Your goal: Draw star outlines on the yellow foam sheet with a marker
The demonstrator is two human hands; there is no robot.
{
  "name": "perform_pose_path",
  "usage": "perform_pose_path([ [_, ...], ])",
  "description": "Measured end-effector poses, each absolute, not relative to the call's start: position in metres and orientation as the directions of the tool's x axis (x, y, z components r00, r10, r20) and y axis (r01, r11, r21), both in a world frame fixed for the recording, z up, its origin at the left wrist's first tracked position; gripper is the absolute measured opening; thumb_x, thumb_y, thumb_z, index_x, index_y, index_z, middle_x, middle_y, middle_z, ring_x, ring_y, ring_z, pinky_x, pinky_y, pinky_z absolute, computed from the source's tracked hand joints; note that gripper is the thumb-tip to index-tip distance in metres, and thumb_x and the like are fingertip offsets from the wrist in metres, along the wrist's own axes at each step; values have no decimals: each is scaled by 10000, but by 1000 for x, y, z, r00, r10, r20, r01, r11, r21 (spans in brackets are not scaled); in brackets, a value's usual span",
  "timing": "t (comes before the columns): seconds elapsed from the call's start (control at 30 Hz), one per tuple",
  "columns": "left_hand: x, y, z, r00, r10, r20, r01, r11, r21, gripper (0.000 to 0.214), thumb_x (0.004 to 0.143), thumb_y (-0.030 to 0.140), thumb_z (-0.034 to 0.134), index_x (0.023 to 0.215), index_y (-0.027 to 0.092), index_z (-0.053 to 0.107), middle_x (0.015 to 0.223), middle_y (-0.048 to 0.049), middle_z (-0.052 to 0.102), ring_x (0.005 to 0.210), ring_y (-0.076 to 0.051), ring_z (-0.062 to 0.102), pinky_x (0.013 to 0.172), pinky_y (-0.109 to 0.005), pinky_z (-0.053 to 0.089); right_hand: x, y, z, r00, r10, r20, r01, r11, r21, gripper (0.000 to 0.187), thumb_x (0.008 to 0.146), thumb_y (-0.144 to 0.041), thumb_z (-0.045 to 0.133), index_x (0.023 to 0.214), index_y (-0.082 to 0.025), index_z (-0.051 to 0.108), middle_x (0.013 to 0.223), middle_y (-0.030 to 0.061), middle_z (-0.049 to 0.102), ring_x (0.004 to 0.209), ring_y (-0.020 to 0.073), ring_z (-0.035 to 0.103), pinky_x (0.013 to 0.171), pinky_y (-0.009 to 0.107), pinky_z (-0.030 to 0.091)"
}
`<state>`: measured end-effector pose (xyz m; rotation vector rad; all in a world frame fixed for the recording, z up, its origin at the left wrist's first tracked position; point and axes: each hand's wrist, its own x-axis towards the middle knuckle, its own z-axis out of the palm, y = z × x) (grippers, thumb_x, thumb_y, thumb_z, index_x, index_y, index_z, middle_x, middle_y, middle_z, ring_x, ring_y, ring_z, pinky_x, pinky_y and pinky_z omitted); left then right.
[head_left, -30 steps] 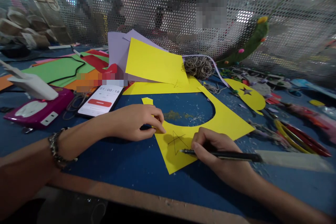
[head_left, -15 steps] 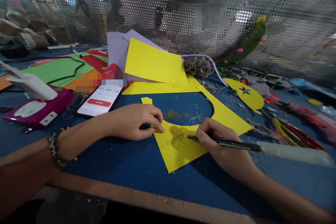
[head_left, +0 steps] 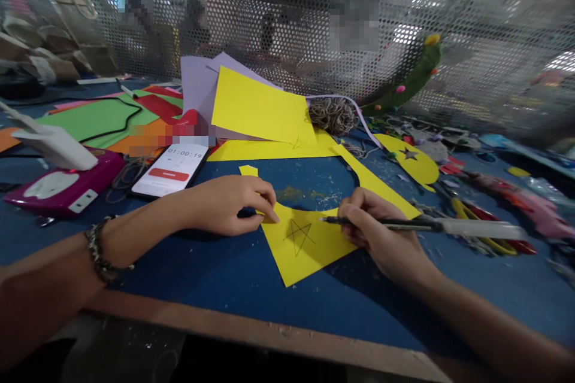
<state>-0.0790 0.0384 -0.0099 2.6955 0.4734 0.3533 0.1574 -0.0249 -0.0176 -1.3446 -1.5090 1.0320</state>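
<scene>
A yellow paper sheet [head_left: 314, 245] with a round cut-out lies on the blue table [head_left: 215, 275]. A pen-drawn star [head_left: 297, 236] is on its near corner. My left hand [head_left: 233, 203] presses the sheet's left edge with curled fingers pinched on it. My right hand [head_left: 381, 233] grips a black pen [head_left: 404, 225] with a clear cap end, its tip just right of the star, slightly above the paper.
A phone [head_left: 173, 170] showing a timer lies left of the sheet, beside a magenta box [head_left: 63, 188]. More coloured paper [head_left: 260, 108], a twine ball [head_left: 332, 115], scissors [head_left: 485, 233] and scraps crowd the back and right. A perforated metal screen [head_left: 287, 18] stands behind. The table edge [head_left: 251, 335] is near.
My right hand moved the pen from the star's lower right up to its upper right and lifted the tip off. The star gained its last lines. The timer advanced a second.
</scene>
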Motion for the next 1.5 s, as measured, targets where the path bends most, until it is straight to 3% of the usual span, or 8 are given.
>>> perform_pose_path([
  [0.27,-80,40,-10,918,353,182,262,-883,389,254,772,141,452,920,192,651,997,-52,593,870,-171,543,766,-282,417,127,-30,-11,-268,959,95,504,223,-834,222,747,-240,475,549,-191,389,504,-32,439,451,72,366,402,194,280],
  [0.57,-79,39,-10,912,362,194,265,-880,395,239,773,149,451,904,191,647,980,-51,597,867,-174,545,755,-276,416,122,-32,-14,-233,967,101,601,225,-767,201,727,-192,451,542,-193,372,497,-41,398,462,74,331,419,196,265],
  [0.83,-80,38,-11,909,370,193,273,-877,395,258,768,150,447,917,195,653,998,-53,592,875,-175,546,767,-281,420,128,-30,-13,-265,955,130,590,267,-761,204,724,-189,440,535,-193,363,500,-46,376,466,73,326,421,195,256],
  [1.5,-79,37,-10,909,385,160,299,-869,394,251,809,174,439,938,207,652,1005,-46,582,881,-157,546,784,-266,420,162,-38,-13,-166,979,116,632,196,-750,206,698,-172,451,514,-200,362,479,-39,395,442,77,352,407,205,278],
])
